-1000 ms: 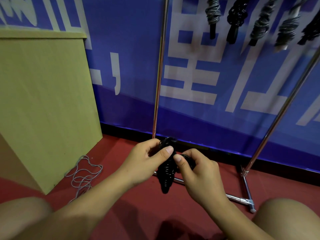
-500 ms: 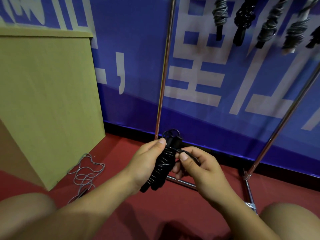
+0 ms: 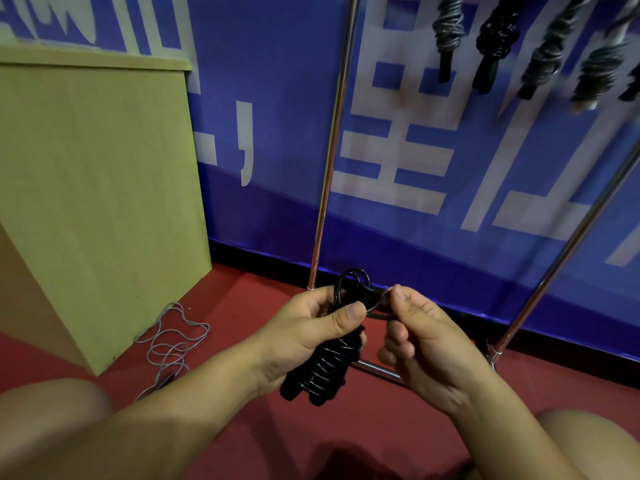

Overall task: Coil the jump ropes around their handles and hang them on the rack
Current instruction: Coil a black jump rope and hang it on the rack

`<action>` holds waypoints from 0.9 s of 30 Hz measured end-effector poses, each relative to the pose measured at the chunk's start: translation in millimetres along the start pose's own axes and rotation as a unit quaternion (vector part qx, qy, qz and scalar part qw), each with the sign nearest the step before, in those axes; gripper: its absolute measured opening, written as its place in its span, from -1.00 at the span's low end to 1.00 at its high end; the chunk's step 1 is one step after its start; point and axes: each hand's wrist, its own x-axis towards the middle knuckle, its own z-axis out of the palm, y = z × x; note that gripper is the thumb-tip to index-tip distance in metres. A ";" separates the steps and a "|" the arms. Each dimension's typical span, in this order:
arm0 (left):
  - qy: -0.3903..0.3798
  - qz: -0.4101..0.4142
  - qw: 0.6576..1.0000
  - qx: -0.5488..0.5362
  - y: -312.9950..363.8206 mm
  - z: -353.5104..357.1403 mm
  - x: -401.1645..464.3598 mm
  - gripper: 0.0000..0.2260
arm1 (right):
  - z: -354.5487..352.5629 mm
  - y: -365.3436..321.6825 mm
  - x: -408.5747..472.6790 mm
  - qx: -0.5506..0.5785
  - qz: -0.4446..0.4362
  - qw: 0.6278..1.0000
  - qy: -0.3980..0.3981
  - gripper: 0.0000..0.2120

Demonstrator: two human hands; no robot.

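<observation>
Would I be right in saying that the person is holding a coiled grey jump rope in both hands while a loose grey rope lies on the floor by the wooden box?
Not quite: the head view shows the coiled rope in the left hand and right hand is black, not grey. The loose grey rope does lie on the floor by the wooden box.

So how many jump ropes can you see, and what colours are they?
Black, wound up in the left hand and pinched by the right hand: 1
Grey, loose on the floor: 1
Hanging on the rack, grey: 3
Hanging, black: 1
A fifth hanging one at the right edge is cut off.
Total: 6
</observation>
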 end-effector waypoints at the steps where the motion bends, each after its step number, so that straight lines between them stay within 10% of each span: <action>1: 0.006 0.004 1.000 -0.005 -0.7 -0.6 0.6 -0.49 | 0.2 -1.8 -0.8 0.014 0.014 1.000 0.003 -0.83; 19: 0.123 0.031 0.989 0.071 -1.7 0.2 4.6 -0.53 | -2.7 -11.0 -3.5 0.053 0.070 0.996 0.011 -0.71; 27: 0.061 -0.007 0.996 0.066 -9.1 -3.5 4.8 -0.62 | 1.4 -3.4 -1.5 0.020 0.045 0.998 -0.028 -0.74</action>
